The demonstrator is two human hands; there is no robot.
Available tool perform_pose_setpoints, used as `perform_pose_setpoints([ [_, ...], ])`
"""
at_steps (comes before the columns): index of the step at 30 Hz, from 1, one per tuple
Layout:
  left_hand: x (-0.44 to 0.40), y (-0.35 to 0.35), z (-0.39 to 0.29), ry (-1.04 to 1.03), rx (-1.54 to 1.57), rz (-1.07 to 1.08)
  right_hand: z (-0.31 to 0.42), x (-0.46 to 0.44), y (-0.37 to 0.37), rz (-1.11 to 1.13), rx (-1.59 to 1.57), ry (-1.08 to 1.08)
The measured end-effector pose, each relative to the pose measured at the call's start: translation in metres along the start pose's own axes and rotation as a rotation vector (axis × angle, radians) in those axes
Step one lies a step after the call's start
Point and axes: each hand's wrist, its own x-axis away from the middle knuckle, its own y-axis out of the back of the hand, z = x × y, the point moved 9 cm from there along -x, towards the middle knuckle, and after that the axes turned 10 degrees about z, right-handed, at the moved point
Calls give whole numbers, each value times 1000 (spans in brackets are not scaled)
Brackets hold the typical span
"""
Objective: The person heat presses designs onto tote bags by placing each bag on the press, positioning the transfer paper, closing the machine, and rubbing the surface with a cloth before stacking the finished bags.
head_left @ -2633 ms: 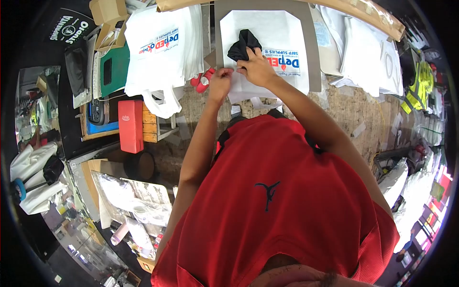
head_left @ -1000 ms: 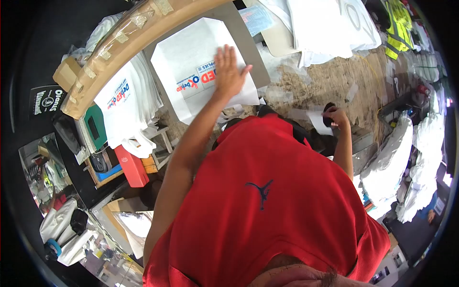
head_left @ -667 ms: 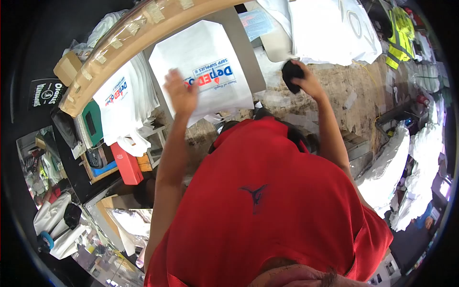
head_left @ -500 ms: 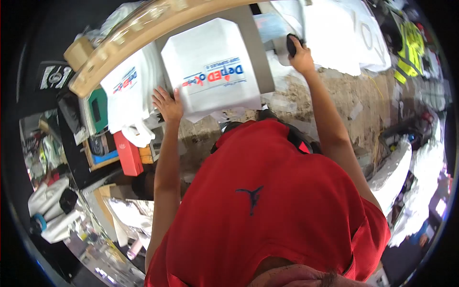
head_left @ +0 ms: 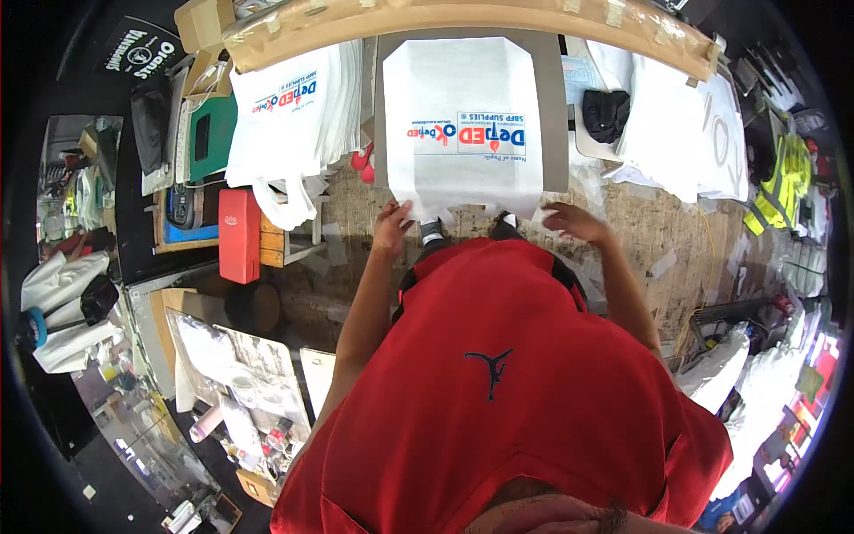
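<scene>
I'm seeing bag (head_left: 463,120) upper-centre, long axis up-frame, lying above left hand (head_left: 391,230) (nearer, pinch unclear) and right hand (head_left: 579,223) (loosely spread).

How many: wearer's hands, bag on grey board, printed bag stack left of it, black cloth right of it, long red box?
Left hand and right hand: 2
Bag: 1
Bag stack: 1
Black cloth: 1
Red box: 1
Total: 6
</scene>
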Motion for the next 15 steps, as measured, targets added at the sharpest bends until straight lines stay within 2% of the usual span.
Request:
perform_pose_setpoints([
  [1,1,-4,7,61,30,30,6,-4,-12,-152,-103,90],
  [2,-4,6,20,136,-7,28,9,-10,-27,-158,-98,90],
  [4,1,7,13,94,-46,67,29,-16,-38,-259,-150,213],
  [5,1,8,4,43,-86,92,30,-19,-42,-228,4,70],
  [7,25,-8,-56,-27,8,48,18,-35,-60,-172,-226,22],
  [8,32,-12,-85,-113,87,94,33,-36,-74,-151,-210,31],
  [10,49,-38,-157,-267,272,172,87,-35,-108,7,-487,133],
  [11,45,-29,-163,-288,277,155,105,-43,-122,27,-469,138],
  [13,33,-25,-186,-324,42,250,148,-65,-139,37,-483,206],
  [15,25,-19,-209,-299,-242,254,175,-97,-152,25,-468,253],
])
